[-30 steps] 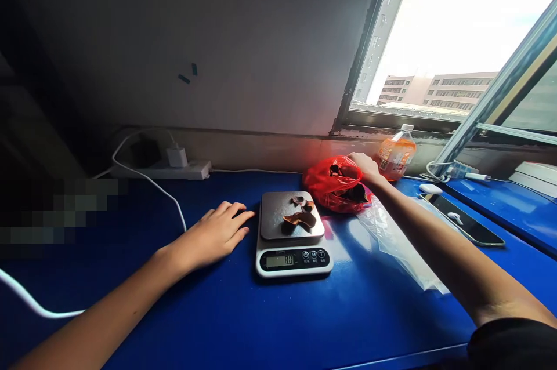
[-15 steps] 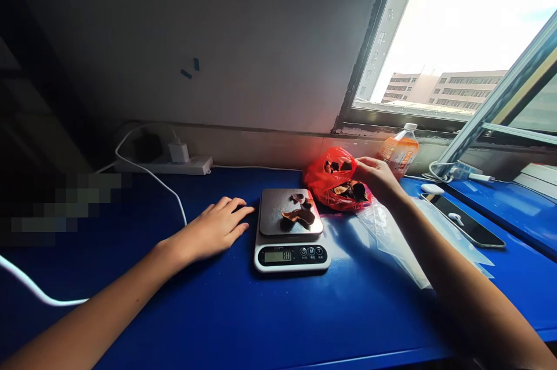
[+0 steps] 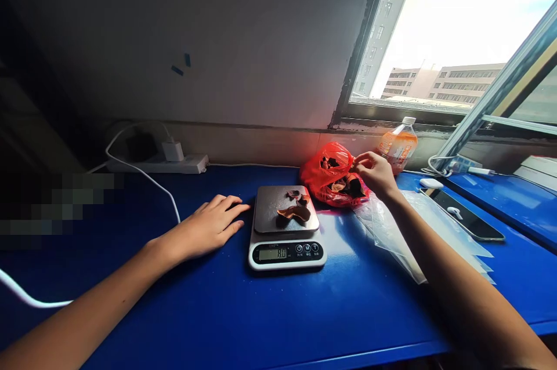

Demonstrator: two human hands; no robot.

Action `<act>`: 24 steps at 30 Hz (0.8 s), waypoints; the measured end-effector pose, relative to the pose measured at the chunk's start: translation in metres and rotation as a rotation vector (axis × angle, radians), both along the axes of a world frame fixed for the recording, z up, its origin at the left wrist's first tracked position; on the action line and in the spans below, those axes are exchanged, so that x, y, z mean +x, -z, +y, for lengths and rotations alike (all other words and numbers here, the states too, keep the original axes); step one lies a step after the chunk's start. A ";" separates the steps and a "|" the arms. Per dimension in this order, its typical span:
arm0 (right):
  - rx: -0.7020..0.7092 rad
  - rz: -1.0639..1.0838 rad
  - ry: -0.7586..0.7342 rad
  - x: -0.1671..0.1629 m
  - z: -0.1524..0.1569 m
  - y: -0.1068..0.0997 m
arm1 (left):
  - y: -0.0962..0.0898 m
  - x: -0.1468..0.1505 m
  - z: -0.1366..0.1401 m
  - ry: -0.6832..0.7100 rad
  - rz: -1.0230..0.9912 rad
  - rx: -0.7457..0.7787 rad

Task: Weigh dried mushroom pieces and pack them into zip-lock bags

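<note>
While my left hand (image 3: 213,228) stays flat and open on the blue table (image 3: 304,312), touching the left edge of the small steel-topped digital scale (image 3: 287,228) with its dark dried pieces (image 3: 296,211), my right hand (image 3: 375,174) has drawn back from the red plastic bag (image 3: 324,176), fingertips pinched; whether they hold a piece, I cannot tell.
</note>
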State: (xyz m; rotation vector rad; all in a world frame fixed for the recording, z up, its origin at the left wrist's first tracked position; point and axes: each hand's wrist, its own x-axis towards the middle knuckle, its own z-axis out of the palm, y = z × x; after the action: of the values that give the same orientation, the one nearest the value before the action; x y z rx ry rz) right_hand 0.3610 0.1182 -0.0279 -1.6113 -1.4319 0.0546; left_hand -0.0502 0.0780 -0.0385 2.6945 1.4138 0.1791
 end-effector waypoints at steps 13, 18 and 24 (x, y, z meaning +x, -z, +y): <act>0.385 0.173 0.041 -0.023 -0.036 -0.035 | -0.004 0.004 -0.002 -0.014 0.030 -0.038; 0.349 -0.005 -0.253 -0.080 -0.072 -0.043 | -0.005 0.005 -0.002 -0.006 0.066 -0.045; 0.106 -0.060 -0.528 -0.123 -0.079 -0.018 | -0.003 0.003 -0.002 0.026 0.053 -0.025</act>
State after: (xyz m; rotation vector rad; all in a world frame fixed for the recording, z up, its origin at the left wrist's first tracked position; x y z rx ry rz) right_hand 0.2379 0.0390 -0.0103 -1.1232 -1.8418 0.2315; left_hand -0.0472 0.0757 -0.0355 2.7159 1.3841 0.0885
